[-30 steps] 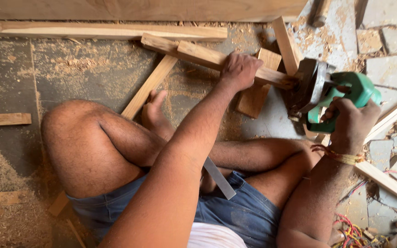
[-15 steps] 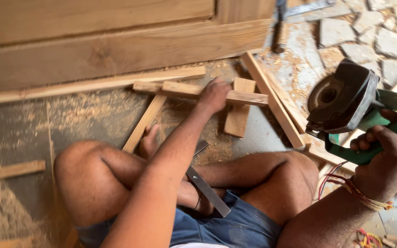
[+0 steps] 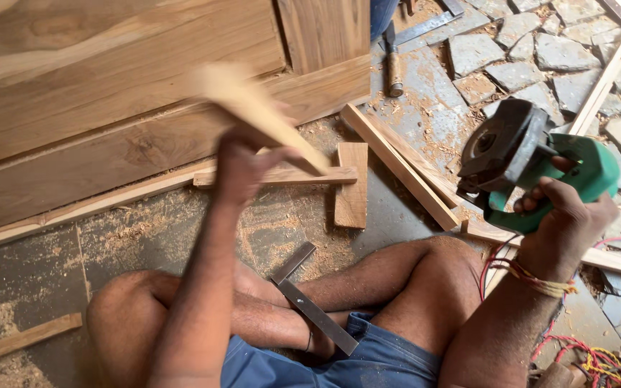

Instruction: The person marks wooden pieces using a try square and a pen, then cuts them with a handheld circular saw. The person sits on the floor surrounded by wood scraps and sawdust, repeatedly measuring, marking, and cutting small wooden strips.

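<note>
On the dusty floor, by the door, the left hand grips a wood strip; the right hand grips the green saw. A cut likely needs the strip held steady.

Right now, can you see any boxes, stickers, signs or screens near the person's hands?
None in view: no package, sign or screen.
The green power saw in the right hand shows a plain green body and dark guard; any sticker on it cannot be made out.
The left hand lifts a bare wooden strip, blurred.
</note>
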